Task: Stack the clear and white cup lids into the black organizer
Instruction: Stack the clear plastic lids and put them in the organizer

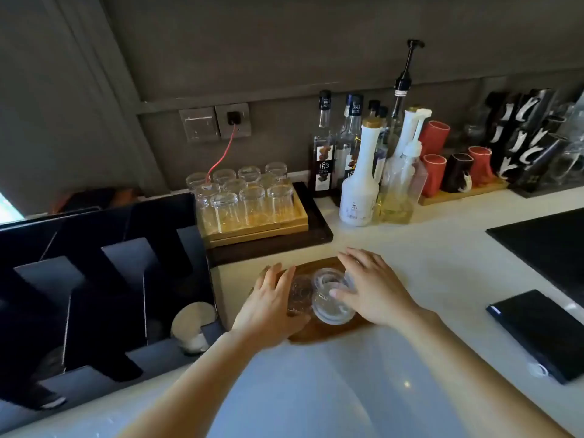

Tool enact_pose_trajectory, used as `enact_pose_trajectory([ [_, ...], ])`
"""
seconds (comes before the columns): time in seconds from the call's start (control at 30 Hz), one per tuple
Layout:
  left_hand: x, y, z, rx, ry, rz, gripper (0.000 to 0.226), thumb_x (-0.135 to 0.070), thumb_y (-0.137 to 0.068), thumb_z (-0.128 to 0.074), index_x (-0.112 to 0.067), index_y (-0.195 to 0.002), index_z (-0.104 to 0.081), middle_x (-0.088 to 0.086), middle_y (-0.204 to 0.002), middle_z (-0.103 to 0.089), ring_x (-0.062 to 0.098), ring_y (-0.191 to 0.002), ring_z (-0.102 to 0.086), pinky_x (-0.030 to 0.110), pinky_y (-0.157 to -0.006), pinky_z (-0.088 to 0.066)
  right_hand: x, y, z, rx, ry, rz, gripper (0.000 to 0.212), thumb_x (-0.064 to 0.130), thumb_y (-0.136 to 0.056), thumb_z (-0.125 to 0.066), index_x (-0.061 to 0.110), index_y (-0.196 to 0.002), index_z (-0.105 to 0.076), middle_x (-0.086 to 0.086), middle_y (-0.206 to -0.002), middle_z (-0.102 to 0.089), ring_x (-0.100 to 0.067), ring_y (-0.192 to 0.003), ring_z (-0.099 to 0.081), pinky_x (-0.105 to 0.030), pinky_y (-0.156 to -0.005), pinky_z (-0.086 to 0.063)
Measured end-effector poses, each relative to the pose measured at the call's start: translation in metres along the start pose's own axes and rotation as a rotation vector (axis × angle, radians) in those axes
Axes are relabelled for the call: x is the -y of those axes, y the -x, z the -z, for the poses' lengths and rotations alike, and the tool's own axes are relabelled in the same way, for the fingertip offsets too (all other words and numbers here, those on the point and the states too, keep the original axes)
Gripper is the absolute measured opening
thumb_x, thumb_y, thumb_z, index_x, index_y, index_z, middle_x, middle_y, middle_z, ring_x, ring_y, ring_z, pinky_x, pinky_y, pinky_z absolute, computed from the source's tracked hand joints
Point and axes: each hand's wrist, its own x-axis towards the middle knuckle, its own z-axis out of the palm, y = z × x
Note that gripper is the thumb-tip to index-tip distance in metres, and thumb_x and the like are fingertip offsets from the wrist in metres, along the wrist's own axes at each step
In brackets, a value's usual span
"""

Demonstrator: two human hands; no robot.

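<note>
Blur hides how many clear lids (331, 295) sit on the wooden board (319, 335), where the right hand (376, 289) curls loosely round them, the left hand (271, 306) lies flat beside, and the organizer (94, 279) holds one white lid (192, 320).

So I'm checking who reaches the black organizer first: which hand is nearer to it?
Left. The left hand lies just right of the black organizer, on the clear lids; the right hand is beyond those lids, farther away.
</note>
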Motion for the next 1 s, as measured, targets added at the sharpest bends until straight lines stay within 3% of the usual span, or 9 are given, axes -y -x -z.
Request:
enact_pose_trajectory([
  [0.2,0.007,-0.022,-0.014,0.096,0.163,0.094,0.112,-0.049,-0.073,-0.081,-0.022,-0.16,-0.016,0.004,-0.167,-0.021,0.026,-0.153,-0.015,0.042,-0.123,-0.022,-0.005,-0.021,-0.017,0.121,-0.006,0.029,0.092,0.061,-0.086,-0.061,0.021,-0.157,-0.019,0.0,-0.164,-0.02,-0.023,-0.149,-0.016,-0.034,-0.12,-0.012],
  [0.3,0.012,-0.028,-0.019,0.077,0.209,0.107,0.109,-0.046,-0.068,-0.084,-0.024,-0.157,-0.026,0.003,-0.158,-0.04,0.025,-0.146,-0.031,0.043,-0.12,-0.033,-0.009,-0.029,-0.025,0.209,-0.002,0.003,0.102,0.067,-0.08,-0.063,0.024,-0.158,-0.013,0.0,-0.166,-0.015,-0.026,-0.152,-0.007,-0.039,-0.123,-0.009],
  [0.4,0.015,-0.03,-0.022,0.05,0.251,0.118,0.1,-0.043,-0.07,-0.083,-0.026,-0.155,-0.032,0.0,-0.152,-0.049,0.024,-0.14,-0.041,0.041,-0.115,-0.041,-0.009,-0.034,-0.033,0.229,-0.025,0.008,0.1,0.063,-0.079,-0.067,0.024,-0.157,-0.017,-0.001,-0.161,-0.028,-0.025,-0.151,-0.01,-0.043,-0.122,-0.012],
  [0.53,0.019,-0.027,-0.026,0.005,0.266,0.109,0.093,-0.037,-0.075,-0.083,-0.024,-0.154,-0.036,0.001,-0.151,-0.051,0.022,-0.138,-0.044,0.037,-0.113,-0.042,-0.01,-0.036,-0.038,0.177,-0.093,0.011,0.094,0.054,-0.078,-0.073,0.023,-0.154,-0.028,-0.001,-0.148,-0.042,-0.025,-0.14,-0.028,-0.036,-0.116,-0.023],
  [0.67,0.018,-0.026,-0.027,0.035,0.283,0.133,0.103,-0.042,-0.072,-0.086,-0.025,-0.157,-0.029,0.001,-0.157,-0.041,0.023,-0.145,-0.034,0.039,-0.118,-0.036,-0.012,-0.037,-0.039,0.24,-0.13,-0.012,0.097,0.056,-0.075,-0.076,0.025,-0.154,-0.028,-0.003,-0.155,-0.03,-0.027,-0.142,-0.024,-0.037,-0.117,-0.023],
  [0.8,0.016,-0.029,-0.028,0.02,0.296,0.15,0.105,-0.045,-0.071,-0.086,-0.028,-0.156,-0.027,-0.001,-0.157,-0.042,0.023,-0.144,-0.035,0.042,-0.118,-0.036,-0.011,-0.043,-0.036,0.297,-0.052,0.009,0.086,0.059,-0.08,-0.069,0.027,-0.151,-0.035,-0.001,-0.16,-0.031,-0.028,-0.149,-0.017,-0.043,-0.121,-0.014],
  [0.93,0.015,-0.023,-0.028,-0.038,0.346,0.152,0.1,-0.042,-0.071,-0.086,-0.027,-0.154,-0.033,0.0,-0.151,-0.046,0.022,-0.139,-0.041,0.039,-0.114,-0.041,-0.014,-0.047,-0.034,0.266,-0.107,0.003,0.058,0.052,-0.083,-0.069,0.031,-0.134,-0.053,0.0,-0.14,-0.048,-0.025,-0.135,-0.033,-0.039,-0.114,-0.026],
  [1.0,0.018,-0.017,-0.028,-0.093,0.391,0.143,0.097,-0.04,-0.071,-0.087,-0.026,-0.152,-0.036,0.001,-0.146,-0.048,0.017,-0.131,-0.046,0.03,-0.107,-0.044,-0.015,-0.05,-0.033,0.239,-0.134,0.006,0.042,0.045,-0.083,-0.071,0.029,-0.121,-0.061,0.0,-0.13,-0.051,-0.025,-0.127,-0.04,-0.039,-0.112,-0.029],
])
